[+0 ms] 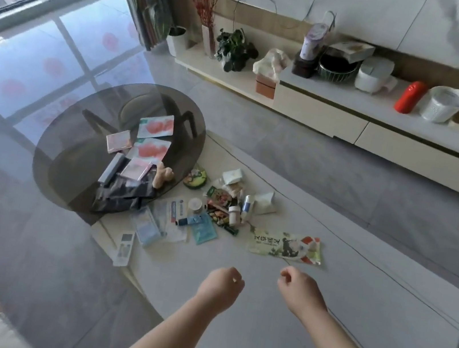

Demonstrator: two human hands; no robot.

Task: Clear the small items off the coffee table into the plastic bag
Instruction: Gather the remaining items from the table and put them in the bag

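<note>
Both hands sat low in the frame, over bare pale bench (319, 323), and neither held a thing. The left hand (223, 282) was curled into a loose fist; the right hand (299, 287) had its fingers bent inward, empty too.

Just beyond the right hand, toward frame centre, lay the flat green-and-white printed sachet (286, 246), its long axis running left to right across the frame. The right hand was plainly the nearer of the two, so a short forward reach from that side looked the likely opener. Large dark Chinese characters stood on its left half; I could not read them with certainty.

Further up and left spread the main scatter: a teal foil packet (203, 230), a small white pill bottle (233, 214), a round green tin (196, 178), and a white remote control (124, 247) at the bench's left edge. Their labels were too small to read.

Farther left again, the crumpled dark plastic bag (121, 195) slumped where the bench met the round smoked-glass table (80, 120), well apart from both hands. Nothing looked cleared yet.
</note>
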